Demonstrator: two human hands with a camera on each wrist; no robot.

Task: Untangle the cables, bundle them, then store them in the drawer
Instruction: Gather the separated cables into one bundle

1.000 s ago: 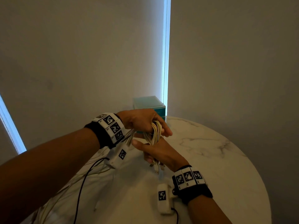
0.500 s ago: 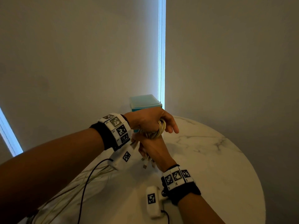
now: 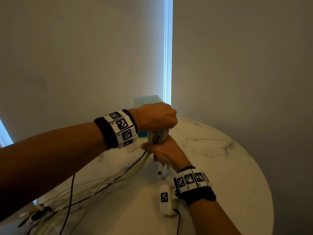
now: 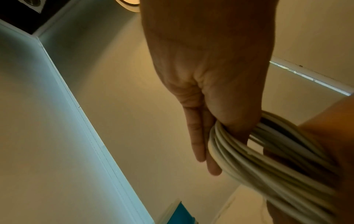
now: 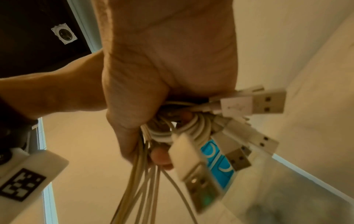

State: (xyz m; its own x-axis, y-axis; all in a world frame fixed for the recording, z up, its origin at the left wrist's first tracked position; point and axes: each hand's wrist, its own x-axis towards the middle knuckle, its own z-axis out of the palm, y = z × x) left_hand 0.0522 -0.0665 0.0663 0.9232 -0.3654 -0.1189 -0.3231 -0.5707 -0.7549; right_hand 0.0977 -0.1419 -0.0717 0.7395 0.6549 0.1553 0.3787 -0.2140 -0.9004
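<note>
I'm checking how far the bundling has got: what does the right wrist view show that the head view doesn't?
Only the right wrist view shows the USB plugs clearly, fanned out beside the right hand.

Only the head view shows the loose cable tails trailing across the marble table, the left hand above, and the teal drawer box behind.

Both show the right hand gripping the white cable bundle.

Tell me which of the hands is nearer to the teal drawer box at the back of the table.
Left. The left hand grips the top of the cable coil directly in front of the teal drawer box, overlapping it in view. The right hand grips the coil lower, closer to the person.
</note>
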